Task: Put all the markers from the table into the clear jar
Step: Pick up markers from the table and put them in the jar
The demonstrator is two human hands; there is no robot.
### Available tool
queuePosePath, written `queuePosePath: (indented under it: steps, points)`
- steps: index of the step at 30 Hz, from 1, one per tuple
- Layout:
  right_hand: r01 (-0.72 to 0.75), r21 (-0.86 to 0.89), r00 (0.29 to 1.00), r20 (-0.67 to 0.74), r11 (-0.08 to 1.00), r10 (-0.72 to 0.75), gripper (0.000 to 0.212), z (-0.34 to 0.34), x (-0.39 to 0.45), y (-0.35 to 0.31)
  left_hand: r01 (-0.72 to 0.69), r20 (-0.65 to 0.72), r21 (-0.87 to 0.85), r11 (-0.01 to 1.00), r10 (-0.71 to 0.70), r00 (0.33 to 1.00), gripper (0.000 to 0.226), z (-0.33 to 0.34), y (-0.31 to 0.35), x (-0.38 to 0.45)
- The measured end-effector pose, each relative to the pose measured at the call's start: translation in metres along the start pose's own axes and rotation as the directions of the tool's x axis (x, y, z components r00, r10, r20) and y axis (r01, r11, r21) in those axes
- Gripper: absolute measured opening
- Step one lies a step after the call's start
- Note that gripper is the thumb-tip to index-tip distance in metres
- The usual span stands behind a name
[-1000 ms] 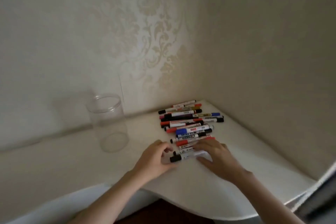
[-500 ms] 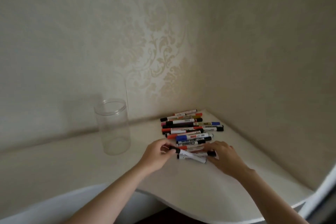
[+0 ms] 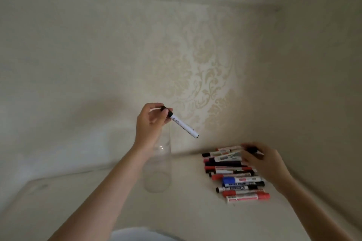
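Pinched at its black cap between thumb and fingertips, a white-barrelled marker [image 3: 183, 125] hangs from the left hand [image 3: 150, 123], tail end slanting down and away from the clear jar [image 3: 159, 170]. Half a second ago this marker lay at the near edge of the marker pile [image 3: 235, 174] with both hands on the table; now it is lifted well above the jar's mouth, slightly to the pile side of it. Jar holds nothing yet as far as its clear wall shows, so this reads as the first transfer, not yet released. Right hand [image 3: 262, 162] has moved to the far end of the pile, beyond the jar's level, fingers curled over a black-capped marker [image 3: 251, 149]; blur hides whether it is actually gripped. Remaining markers stay on the white table [image 3: 78, 201].
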State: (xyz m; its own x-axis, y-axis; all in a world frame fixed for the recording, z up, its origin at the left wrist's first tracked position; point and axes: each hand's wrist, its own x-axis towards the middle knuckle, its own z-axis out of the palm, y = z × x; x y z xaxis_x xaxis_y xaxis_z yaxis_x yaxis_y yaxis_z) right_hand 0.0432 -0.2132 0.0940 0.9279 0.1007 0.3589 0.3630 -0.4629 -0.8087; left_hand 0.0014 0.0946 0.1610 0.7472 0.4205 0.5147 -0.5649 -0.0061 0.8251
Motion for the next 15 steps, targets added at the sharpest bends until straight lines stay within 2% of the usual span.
queuePosePath:
  steps: [4,6,8,11,15]
  points:
    - [0.014,0.201,0.996,-0.086,0.979,0.003,0.026,0.029,0.030,-0.055,-0.066,-0.092,0.188,0.980,0.084,0.992,0.009,-0.048,0.010,0.015]
    - [0.054,0.250,0.990,-0.139,0.967,-0.019,0.022,0.048,0.039,-0.079,-0.073,-0.081,0.366,0.928,0.110,0.991,0.013,-0.060,0.001,0.014]
    - [0.089,0.278,0.986,-0.157,0.956,-0.046,0.018,0.068,0.045,-0.099,-0.042,-0.044,0.505,0.862,0.074,0.996,0.012,-0.064,-0.011,0.011]
    - [0.085,0.315,0.995,-0.081,0.945,-0.062,0.025,0.100,0.044,-0.120,-0.031,0.059,0.634,0.772,-0.008,0.998,0.011,-0.064,-0.032,0.003]
    - [0.118,0.198,0.993,-0.002,0.973,-0.120,0.027,0.139,0.037,-0.126,-0.089,0.139,0.720,0.689,-0.017,0.990,0.004,-0.071,-0.047,-0.006]
